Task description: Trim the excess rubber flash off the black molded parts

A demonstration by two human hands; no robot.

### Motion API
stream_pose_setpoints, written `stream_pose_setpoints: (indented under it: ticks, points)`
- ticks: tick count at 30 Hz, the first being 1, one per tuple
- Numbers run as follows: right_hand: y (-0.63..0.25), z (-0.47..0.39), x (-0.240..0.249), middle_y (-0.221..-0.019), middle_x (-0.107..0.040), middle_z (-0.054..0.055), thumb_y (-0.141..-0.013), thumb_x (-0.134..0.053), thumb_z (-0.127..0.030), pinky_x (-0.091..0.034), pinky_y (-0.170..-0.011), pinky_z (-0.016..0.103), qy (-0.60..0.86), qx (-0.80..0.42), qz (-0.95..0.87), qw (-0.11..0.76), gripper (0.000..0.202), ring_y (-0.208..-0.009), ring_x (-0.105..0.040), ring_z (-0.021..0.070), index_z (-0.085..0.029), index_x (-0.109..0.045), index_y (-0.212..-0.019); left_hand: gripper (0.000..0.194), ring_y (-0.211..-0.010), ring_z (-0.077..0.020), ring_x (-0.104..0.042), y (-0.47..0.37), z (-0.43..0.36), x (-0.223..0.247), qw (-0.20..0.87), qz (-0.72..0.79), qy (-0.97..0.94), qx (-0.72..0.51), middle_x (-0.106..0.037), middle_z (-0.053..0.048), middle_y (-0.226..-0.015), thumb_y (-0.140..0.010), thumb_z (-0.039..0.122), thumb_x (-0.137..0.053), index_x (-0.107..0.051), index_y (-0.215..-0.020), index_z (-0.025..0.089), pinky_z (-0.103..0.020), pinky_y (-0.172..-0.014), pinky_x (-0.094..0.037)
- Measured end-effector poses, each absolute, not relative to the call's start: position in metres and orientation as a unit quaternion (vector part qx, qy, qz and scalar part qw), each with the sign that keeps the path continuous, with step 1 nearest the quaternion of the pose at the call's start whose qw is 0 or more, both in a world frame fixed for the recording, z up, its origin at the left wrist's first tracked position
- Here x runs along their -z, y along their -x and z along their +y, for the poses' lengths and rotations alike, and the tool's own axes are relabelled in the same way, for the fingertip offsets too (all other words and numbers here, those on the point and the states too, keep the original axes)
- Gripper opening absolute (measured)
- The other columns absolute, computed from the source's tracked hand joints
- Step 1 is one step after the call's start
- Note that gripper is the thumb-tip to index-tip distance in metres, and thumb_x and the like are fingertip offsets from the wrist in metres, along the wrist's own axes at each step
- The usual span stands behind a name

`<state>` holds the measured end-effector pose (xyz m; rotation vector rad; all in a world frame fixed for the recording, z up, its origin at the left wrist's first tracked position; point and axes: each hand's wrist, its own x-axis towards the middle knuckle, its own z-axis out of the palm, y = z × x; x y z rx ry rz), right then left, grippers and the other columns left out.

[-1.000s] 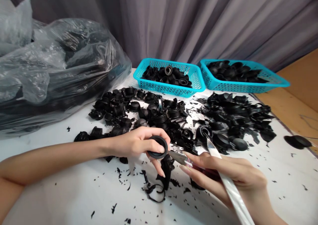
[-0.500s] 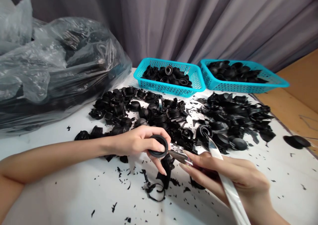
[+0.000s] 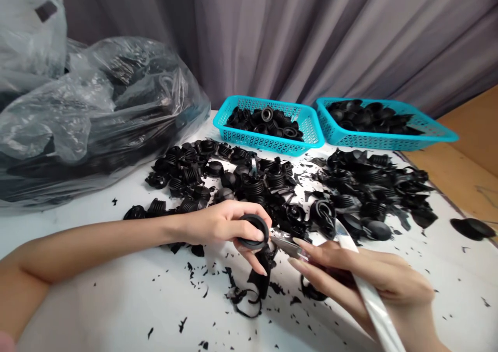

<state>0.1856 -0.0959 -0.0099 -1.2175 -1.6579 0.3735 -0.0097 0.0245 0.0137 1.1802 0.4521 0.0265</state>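
My left hand (image 3: 229, 227) pinches a black rubber ring (image 3: 254, 231), thumb pressed inside its rim and fingers curled behind. My right hand (image 3: 373, 279) grips a small pointed metal blade (image 3: 287, 245), its tip close to the ring's right edge; whether they touch I cannot tell. The blade's handle is mostly hidden by the fingers. A long white tool (image 3: 373, 305) with a metallic tip also lies across the right hand, passing between the fingers. Below the ring are a black rubber scrap (image 3: 261, 277) and a thin curled trimming (image 3: 249, 306).
Black ribbed rubber parts (image 3: 252, 186) are heaped behind my hands, with another pile (image 3: 373, 186) to the right. Two blue baskets (image 3: 268, 143) (image 3: 392, 140) of black pieces stand at the back. A clear plastic bag (image 3: 128, 98) fills the left. Small scraps dot the white table (image 3: 128, 295).
The whole view has shifted slightly, so everything sits a little lower and further right. Both hands keep their hold, and the ring appears slightly turned.
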Motion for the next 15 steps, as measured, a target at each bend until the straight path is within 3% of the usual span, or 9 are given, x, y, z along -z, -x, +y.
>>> stream_pose_setpoints:
  ticks: [7, 15]
  points:
    - [-0.1861, -0.0949, 0.0043, -0.053, -0.061, -0.005, -0.072, -0.073, -0.016, -0.037, -0.033, 0.022, 0.510, -0.168, -0.686, 0.491, 0.008, -0.035, -0.045, 0.0076, -0.022, -0.069, -0.076, 0.016, -0.067, -0.0153, -0.066, 0.0105, 0.0236, -0.0100, 0.811, 0.201, -0.549, -0.041, -0.047, 0.006, -0.062, -0.080, 0.031, -0.055, -0.051, -0.084, 0.016, -0.022, -0.055, -0.040]
    - [-0.1849, -0.0931, 0.0077, -0.048, -0.056, -0.003, -0.075, -0.071, -0.019, -0.034, -0.032, 0.023, 0.522, -0.168, -0.699, 0.459, 0.006, -0.034, -0.043, 0.0074, -0.016, -0.068, -0.070, 0.009, -0.059, -0.0125, -0.067, 0.0097, 0.0230, -0.0139, 0.813, 0.216, -0.540, -0.023, -0.046, 0.008, -0.060, -0.079, 0.024, -0.052, -0.050, -0.084, 0.016, -0.018, -0.055, -0.041]
